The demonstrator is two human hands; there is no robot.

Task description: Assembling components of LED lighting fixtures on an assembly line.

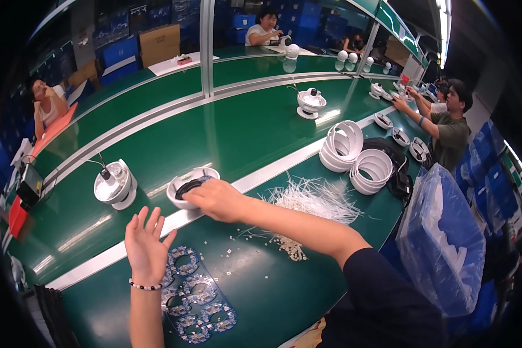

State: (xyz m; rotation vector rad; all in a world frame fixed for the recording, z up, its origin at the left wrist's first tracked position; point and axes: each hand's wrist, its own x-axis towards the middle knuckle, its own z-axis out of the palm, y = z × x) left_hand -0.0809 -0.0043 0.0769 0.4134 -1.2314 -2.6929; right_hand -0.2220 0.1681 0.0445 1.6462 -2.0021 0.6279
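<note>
My right hand (217, 200) reaches across to a white bowl-shaped housing (173, 190) at the edge of the green belt. Its fingers are closed on the housing's near rim; a black part (191, 187) lies inside, and the fingertips are partly hidden. My left hand (147, 246), with a beaded bracelet at the wrist, is raised palm up with fingers apart, holding nothing. Beneath it on the green bench lies a panel of blue ring-shaped circuit boards (202, 290), partly covered by the left hand and forearm.
White wires (319, 200) with small connectors (291, 248) are heaped beyond my right forearm. Stacked white rings (341, 146) stand farther back. White camera units (113, 184) sit on the belt (226, 130). At right hangs a plastic-lined blue bin (441, 243); co-workers (449, 124) sit along the line.
</note>
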